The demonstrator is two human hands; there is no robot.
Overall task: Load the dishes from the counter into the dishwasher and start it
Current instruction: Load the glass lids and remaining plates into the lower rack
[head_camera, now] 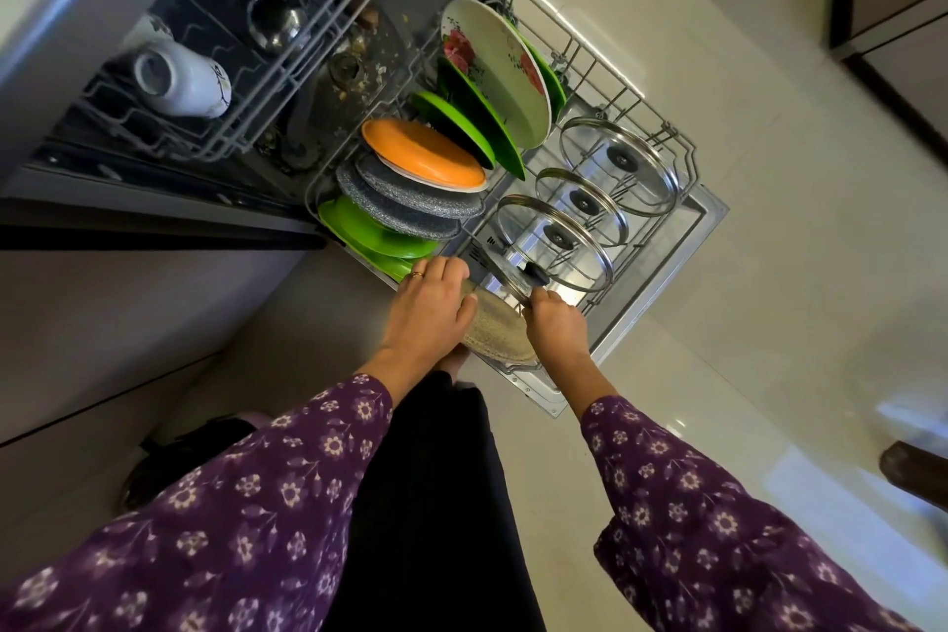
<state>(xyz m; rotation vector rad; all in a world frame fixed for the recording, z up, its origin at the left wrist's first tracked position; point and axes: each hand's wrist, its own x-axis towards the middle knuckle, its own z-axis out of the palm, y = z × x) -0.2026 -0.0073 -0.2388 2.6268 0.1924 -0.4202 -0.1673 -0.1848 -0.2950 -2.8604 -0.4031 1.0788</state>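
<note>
The dishwasher's lower rack (679, 154) is pulled out over the open door (610, 349). It holds a flowered plate (495, 67), green plates (464, 123), an orange plate (423, 154), grey speckled plates (405, 205) and three glass lids (618, 164). My left hand (431, 305) grips the edge of a beige speckled plate (500, 328) at the rack's near end. My right hand (556, 323) holds the rim of a fourth glass lid with a black knob (513, 280), tilted against that plate.
The upper rack (215, 87) is slid out at the left with a white mug (177, 77) and a steel ladle (274, 23). Food bits lie on the tub floor. Glossy floor tiles (769, 272) spread to the right; dark cabinets stand at far right.
</note>
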